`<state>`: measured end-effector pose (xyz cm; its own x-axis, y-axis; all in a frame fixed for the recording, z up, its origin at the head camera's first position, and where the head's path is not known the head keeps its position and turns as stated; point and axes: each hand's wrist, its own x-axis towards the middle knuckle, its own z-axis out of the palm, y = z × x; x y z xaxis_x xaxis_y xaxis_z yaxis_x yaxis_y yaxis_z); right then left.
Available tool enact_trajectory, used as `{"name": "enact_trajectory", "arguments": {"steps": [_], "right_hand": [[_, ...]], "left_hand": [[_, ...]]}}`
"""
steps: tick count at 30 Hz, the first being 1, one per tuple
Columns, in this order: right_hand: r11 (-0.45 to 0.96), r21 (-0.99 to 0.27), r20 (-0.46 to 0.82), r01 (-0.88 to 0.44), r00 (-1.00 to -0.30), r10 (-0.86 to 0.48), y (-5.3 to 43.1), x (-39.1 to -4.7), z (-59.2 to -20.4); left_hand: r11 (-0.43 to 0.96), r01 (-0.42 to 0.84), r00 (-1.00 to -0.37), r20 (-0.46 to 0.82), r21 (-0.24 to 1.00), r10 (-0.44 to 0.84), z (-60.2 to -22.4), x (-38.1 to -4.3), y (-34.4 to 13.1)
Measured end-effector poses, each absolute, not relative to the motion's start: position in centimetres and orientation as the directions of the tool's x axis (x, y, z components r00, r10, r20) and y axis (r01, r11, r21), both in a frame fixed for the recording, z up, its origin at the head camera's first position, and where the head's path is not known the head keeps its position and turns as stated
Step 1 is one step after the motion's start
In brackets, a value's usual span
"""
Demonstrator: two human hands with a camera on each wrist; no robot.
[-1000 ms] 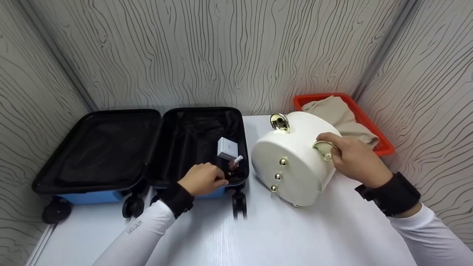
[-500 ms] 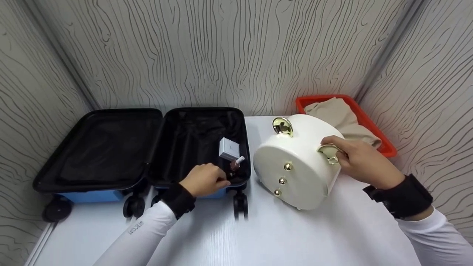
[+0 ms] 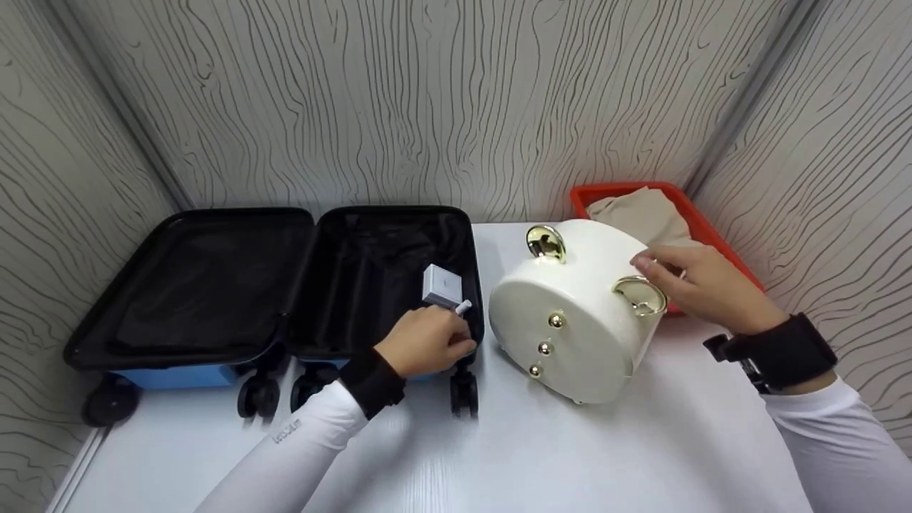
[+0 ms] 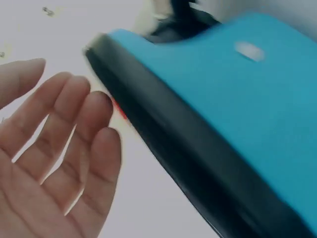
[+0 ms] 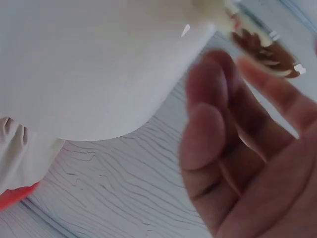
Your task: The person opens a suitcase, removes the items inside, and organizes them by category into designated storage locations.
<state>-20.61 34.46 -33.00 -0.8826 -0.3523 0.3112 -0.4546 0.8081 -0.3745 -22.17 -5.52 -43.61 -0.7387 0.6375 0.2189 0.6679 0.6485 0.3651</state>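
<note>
Left hand [image 3: 427, 342]: one, released; fingers relaxed, slightly parted, holding nothing; at the suitcase's near rim, right half.
Right hand [image 3: 702, 285]: one, released; fingers loosely bent, grasping nothing; just beside the near gold ear [image 3: 641, 293]. Contact with it cannot be told, the wrist view being blurred.
White case [image 3: 588, 285]: one, on the table [image 3: 499, 456] between suitcase and right hand; tilted, three gold balls on its face.
Suitcase [image 3: 370, 263]: one, unfolded, black inside; box [image 3: 442, 286] in right half, white cap [image 3: 463, 308] beside it.
</note>
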Motion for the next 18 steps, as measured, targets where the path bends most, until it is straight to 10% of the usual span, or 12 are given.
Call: {"name": "enact_trajectory", "arguments": {"steps": [18], "right_hand": [[0.766,-0.589,-0.013,-0.259,-0.944,-0.33,35.5,-26.5,-36.2]], "left_hand": [[0.581,0.557,-0.811,0.237,0.593,0.535,-42.2,-21.2,4.8]]}}
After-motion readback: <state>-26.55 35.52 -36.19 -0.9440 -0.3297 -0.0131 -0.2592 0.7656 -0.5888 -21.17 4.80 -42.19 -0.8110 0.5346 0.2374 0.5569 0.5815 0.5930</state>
